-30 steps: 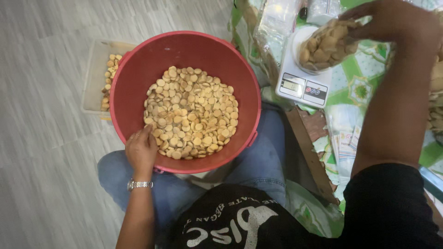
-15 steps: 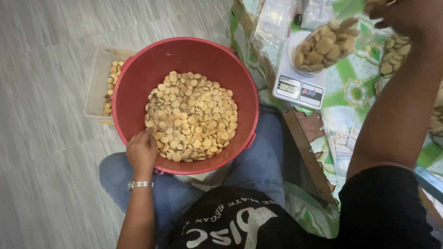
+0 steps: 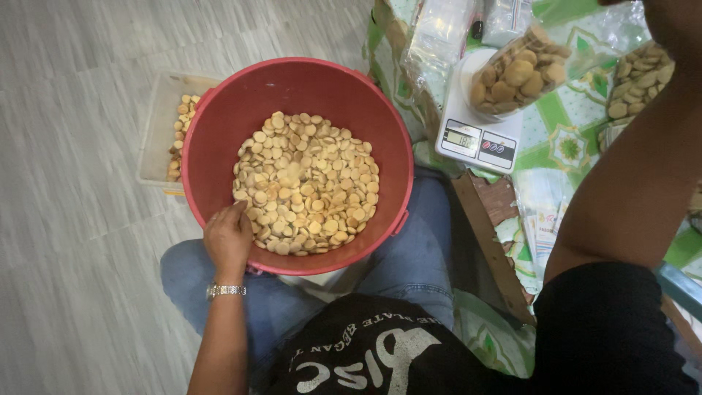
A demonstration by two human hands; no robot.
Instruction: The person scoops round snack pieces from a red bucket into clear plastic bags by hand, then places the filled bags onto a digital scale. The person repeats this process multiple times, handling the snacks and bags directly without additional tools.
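Bag of biscuits (image 3: 523, 73) lies tilted on the white scale (image 3: 479, 139) — long axis lower-left to upper-right; right-hand fingers unseen, grip untellable — left hand (image 3: 228, 238) curled over biscuits.

Grey plank floor (image 3: 80, 241) (pale streaks), green patterned cloth (image 3: 567, 135).

The red basin (image 3: 296, 88) is round, deep and upright, resting on the person's lap. A loose heap of small, round, pale-golden biscuits (image 3: 307, 183) covers its bottom, lying flat and overlapping. Right of the basin, a clear plastic bag of larger round biscuits (image 3: 515, 73) rests tilted on a white kitchen scale (image 3: 479, 139), its top going out of view.
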